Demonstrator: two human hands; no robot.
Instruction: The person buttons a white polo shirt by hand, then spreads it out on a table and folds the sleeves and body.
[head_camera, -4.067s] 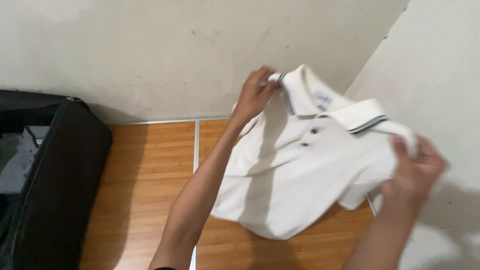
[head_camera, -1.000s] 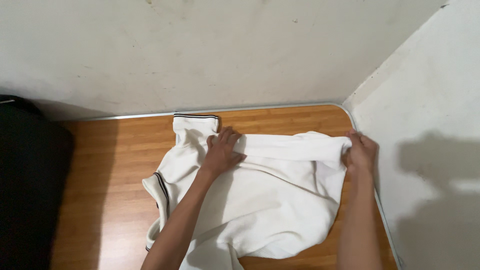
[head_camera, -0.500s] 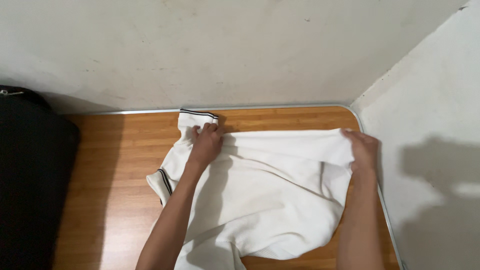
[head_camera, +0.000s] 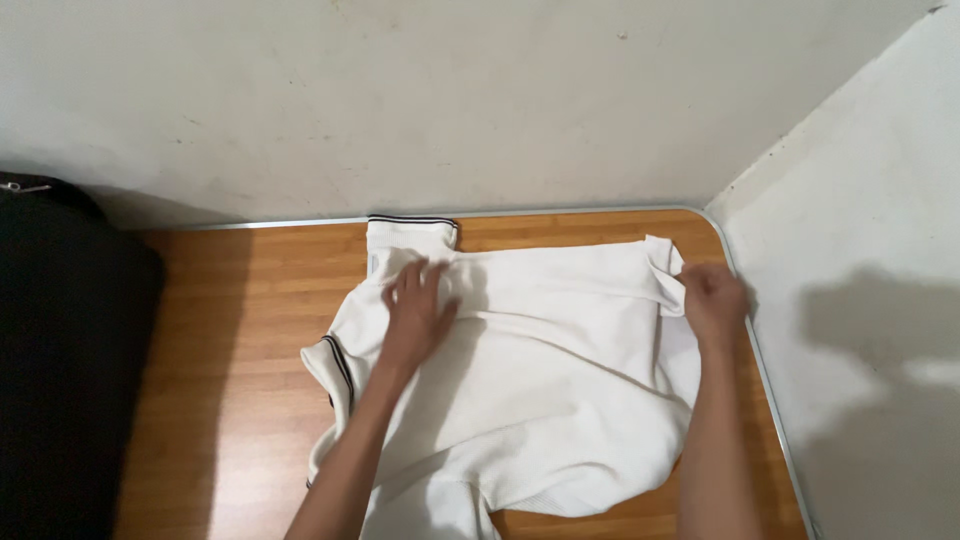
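Observation:
A white polo shirt (head_camera: 540, 390) with dark-striped trim lies crumpled on a wooden table (head_camera: 250, 340). One striped sleeve cuff (head_camera: 412, 225) points toward the back edge. My left hand (head_camera: 415, 315) rests flat on the shirt near that sleeve, fingers spread. At the shirt's right edge, my right hand (head_camera: 712, 300) is closed around a fold of fabric, close to the table's right rim.
A black bag (head_camera: 60, 370) fills the left side of the table. A plain wall runs behind the table and another wall (head_camera: 860, 300) stands along its right, meeting at the rounded metal-edged corner (head_camera: 712, 215).
The shirt was held up in the air, then laid on the table. In the last second my left hand opened flat, and the far fold was pushed toward the back edge.

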